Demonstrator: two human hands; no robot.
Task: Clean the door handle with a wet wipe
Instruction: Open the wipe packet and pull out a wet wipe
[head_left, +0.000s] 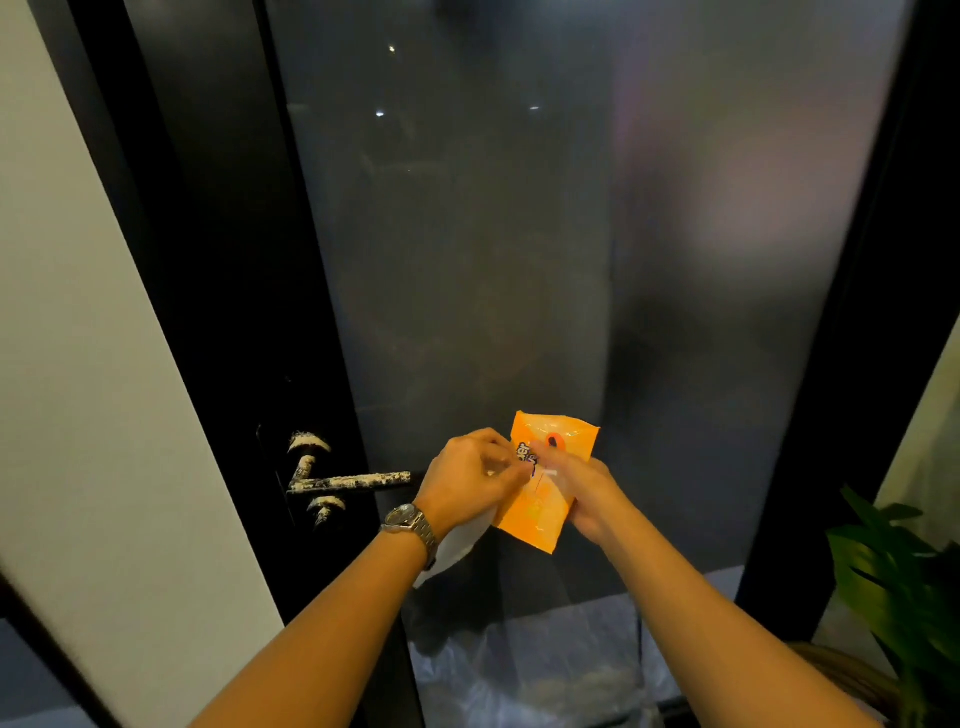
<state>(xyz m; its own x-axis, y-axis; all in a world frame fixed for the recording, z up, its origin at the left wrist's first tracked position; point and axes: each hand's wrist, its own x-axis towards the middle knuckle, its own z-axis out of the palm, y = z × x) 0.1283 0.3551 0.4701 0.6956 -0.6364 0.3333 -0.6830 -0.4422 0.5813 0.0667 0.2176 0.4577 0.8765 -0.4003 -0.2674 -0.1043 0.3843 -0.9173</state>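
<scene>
A black lever door handle smeared with whitish grime sticks out from the dark door frame at lower left. An orange pack of wet wipes is held in front of the frosted glass door. My right hand grips the pack from its right side. My left hand, with a metal watch on the wrist, pinches at the pack's flap near its top left. A white wipe hangs down under my left hand. Both hands are just right of the handle's tip.
The frosted glass door panel fills the middle, with black frames on both sides. A white wall stands at the left. A green potted plant in a woven basket sits at the lower right. Something wrapped in plastic shows behind the glass, low down.
</scene>
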